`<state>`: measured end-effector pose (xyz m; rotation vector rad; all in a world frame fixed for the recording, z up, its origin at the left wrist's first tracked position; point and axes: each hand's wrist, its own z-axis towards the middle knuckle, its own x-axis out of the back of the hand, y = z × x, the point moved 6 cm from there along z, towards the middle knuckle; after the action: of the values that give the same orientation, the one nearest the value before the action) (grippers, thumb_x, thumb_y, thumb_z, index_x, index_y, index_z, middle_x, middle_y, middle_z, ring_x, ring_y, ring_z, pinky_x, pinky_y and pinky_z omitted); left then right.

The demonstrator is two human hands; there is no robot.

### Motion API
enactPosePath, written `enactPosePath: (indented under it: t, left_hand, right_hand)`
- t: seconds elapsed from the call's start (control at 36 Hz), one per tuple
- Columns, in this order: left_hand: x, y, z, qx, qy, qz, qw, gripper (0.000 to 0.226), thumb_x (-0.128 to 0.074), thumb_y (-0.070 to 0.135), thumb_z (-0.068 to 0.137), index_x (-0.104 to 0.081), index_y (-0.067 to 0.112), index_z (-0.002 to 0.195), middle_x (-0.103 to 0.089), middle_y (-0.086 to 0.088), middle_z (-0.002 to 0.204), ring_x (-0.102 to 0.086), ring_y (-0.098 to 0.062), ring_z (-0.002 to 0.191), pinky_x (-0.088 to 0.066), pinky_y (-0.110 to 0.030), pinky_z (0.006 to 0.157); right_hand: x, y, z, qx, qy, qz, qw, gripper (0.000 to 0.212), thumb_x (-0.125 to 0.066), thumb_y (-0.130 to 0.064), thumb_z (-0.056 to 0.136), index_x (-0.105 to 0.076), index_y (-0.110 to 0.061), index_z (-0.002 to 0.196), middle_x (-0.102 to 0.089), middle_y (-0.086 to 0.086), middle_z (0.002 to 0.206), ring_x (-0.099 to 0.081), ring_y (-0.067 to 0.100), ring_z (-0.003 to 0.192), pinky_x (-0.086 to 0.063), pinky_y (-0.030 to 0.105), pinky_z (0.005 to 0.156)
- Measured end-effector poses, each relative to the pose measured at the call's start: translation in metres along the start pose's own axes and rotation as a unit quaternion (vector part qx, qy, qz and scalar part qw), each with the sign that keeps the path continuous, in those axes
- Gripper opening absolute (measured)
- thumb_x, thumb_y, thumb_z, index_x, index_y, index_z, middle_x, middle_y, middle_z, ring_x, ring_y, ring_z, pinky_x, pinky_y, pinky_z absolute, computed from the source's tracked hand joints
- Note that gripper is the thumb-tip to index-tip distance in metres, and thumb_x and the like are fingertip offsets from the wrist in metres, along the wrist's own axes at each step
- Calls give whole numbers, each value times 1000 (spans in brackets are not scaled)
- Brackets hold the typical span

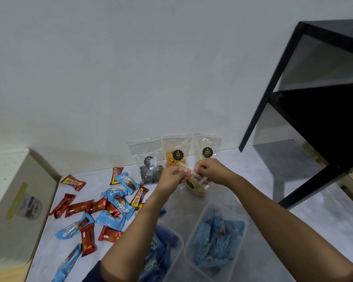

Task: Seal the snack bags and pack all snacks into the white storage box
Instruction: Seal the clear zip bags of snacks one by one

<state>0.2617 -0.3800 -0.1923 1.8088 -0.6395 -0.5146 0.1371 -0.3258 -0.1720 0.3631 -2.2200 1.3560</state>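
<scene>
Desk: What does the person have in hand?

Photographer: A clear snack bag, held above the grey table and in front of the pale wall. The left hand is clenched on the bag's top strip from one side. The right hand pinches the same strip from the other. The bag hangs tilted below the knuckles, with pale yellow pieces inside and a dark label on its face. Whether the strip is pressed closed cannot be told.

Desk: And the other snacks?

Photographer: Three more bags stand upright against the wall, just behind the hands: the spiral-biscuit bag, the orange-snack bag and the pastel-biscuit bag, its lower part hidden by the right hand. Red and light blue wrapped bars lie scattered on the table to the left. Two clear tubs sit below the forearms. The right tub holds light blue packets; the left tub, partly behind the left arm, holds dark blue ones.

Desk: The storage box?

Photographer: A white box with a dotted top stands at the table's left edge, well apart from the hands, its inside out of sight. A black shelf frame stands at the right
</scene>
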Motion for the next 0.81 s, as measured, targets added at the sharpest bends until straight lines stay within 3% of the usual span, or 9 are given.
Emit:
enactPosePath:
  t: [0.11,0.22,0.33,0.44,0.53,0.67,0.72,0.81]
  left_hand:
    - [1,0,0,-7,-3,0,1000,18,-51,2,92,-65,5,81,-64,-5,72,-62,1,60,-52,-10,65]
    - [0,1,0,-18,-3,-6,1000,18,-52,1,91,-65,5,81,-66,3,63,-63,1,60,-52,-10,65]
    - [-2,1,-1,-29,1,1,1000,18,-53,1,91,-66,6,79,-66,2,64,-62,2,59,-52,-10,64]
    - [-3,1,-1,-35,5,13,999,17,-53,2,90,-64,5,78,-63,-5,70,-61,3,58,-51,-10,65]
    - [-2,1,0,-30,10,17,999,18,-53,3,91,-64,6,77,-63,-5,71,-61,2,59,-51,-10,65]
    - [-4,1,2,-6,21,-14,1000,17,-53,3,91,-65,6,79,-65,-3,72,-61,0,60,-51,-11,66]
    - [-5,-1,3,7,27,-32,999,17,-53,3,91,-66,5,80,-65,-3,71,-61,-1,60,-51,-12,66]
    - [-5,-2,3,18,41,-50,998,17,-54,6,91,-66,5,79,-66,-4,71,-60,-3,61,-51,-13,67]
  right_hand:
    - [1,-1,-3,19,2,-15,1000,22,-43,-3,90,-55,-4,72,-55,28,80,-50,22,70,-44,31,63]
    - [3,-2,-4,27,24,-21,999,27,-44,-2,90,-49,-7,64,-50,13,73,-45,18,63,-40,26,57]
    - [2,4,-3,13,38,5,999,36,-41,-1,91,-53,-13,59,-58,4,69,-58,14,63,-50,20,53]
    - [4,3,-3,24,71,-3,997,40,-42,-3,91,-52,-22,57,-57,-2,67,-57,11,62,-56,30,60]
    - [5,3,-1,26,84,-31,996,40,-46,-6,90,-51,-25,55,-51,-9,63,-51,9,59,-54,35,67]
    - [12,1,-2,48,108,-25,993,44,-51,-5,86,-44,-26,48,-46,-13,54,-43,1,53,-36,23,56]
    - [14,0,-5,68,98,4,993,34,-55,-7,87,-58,-22,56,-50,-14,58,-46,0,56,-35,15,54]
    - [19,2,-11,92,71,56,992,14,-59,-18,90,-71,-12,90,-63,-12,78,-54,-1,69,-41,14,64]
